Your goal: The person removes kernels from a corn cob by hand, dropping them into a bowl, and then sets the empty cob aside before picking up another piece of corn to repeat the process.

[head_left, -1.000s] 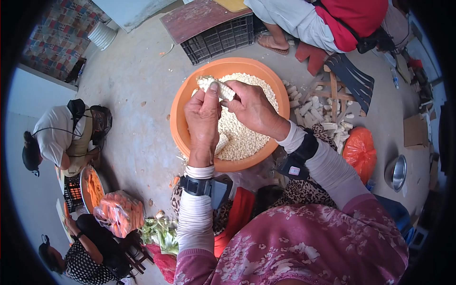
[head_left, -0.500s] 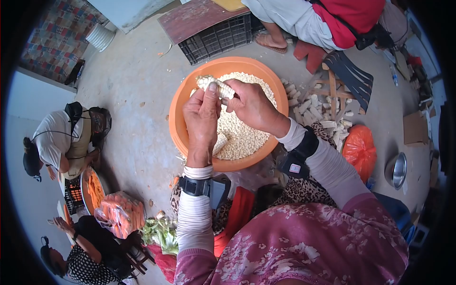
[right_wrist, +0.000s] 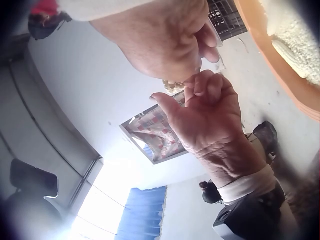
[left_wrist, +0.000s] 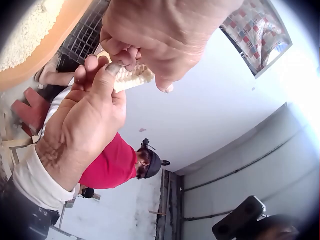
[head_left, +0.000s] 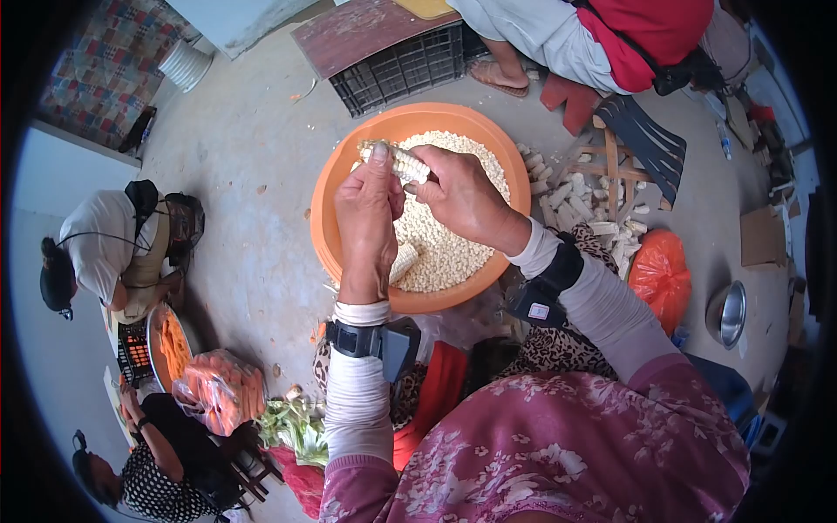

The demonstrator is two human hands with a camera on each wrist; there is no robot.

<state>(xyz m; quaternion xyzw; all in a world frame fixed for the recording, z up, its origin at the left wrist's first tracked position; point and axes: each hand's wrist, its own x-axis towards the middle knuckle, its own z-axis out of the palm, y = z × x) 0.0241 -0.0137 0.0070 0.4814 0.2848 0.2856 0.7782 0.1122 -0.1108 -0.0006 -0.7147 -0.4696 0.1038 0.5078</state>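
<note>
A partly shelled corn cob (head_left: 411, 166) is held slantwise over the orange basin (head_left: 326, 213). My right hand (head_left: 466, 196) grips its right end, thumb and fingers wrapped about it. At the other end my left hand (head_left: 366, 213) holds the cob, the thumb lying on its upper side and the fingers curled beneath. In the left wrist view, rows of kernels show on the cob (left_wrist: 131, 79) beside the right thumb. Pale loose kernels (head_left: 449, 253) fill much of the basin, and another cob (head_left: 404, 261) lies on them near the left wrist.
Stripped cobs (head_left: 571, 205) lie heaped right of the basin, by a wooden stool frame (head_left: 613, 174) and an orange bag (head_left: 660, 275). A black crate (head_left: 401, 74) stands beyond. Bagged carrots (head_left: 222, 392) sit lower left near two people; another person sits at the top right.
My left thumb has slid toward the cob's left end, and the left wrist has turned a little. My right hand keeps its hold almost unmoved. The person at lower left has moved a hand.
</note>
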